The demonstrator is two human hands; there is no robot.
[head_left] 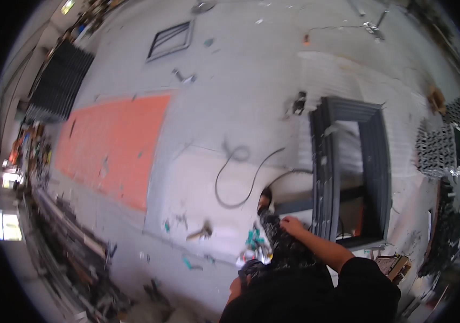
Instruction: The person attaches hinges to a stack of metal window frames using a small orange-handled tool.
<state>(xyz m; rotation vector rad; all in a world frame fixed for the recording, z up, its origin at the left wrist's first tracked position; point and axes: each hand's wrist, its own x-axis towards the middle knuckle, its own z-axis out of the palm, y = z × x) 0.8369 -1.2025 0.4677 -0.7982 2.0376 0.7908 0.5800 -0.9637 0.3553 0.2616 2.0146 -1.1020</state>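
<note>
My right hand [290, 224] is in front of my dark trousers, just left of a stack of dark grey rectangular frames [324, 161]. Its fingers look curled together; anything between them is too small and blurred to make out. Low beside my body, my left hand [235, 288] is partly hidden, its fingers about a dark object [251, 267] whose kind is unclear. Teal and white scraps [255, 239] lie on the floor by my leg. Farther left rests a hammer-like tool [202, 231] with a light handle.
A dark hose [216, 185] curls over the pale floor sheet. An orange-pink panel [114, 151] lies at the left, with a small dark frame [171, 40] beyond it. Long profiles [71, 223] line the left wall. Stacked metal pieces [437, 148] stand at the right.
</note>
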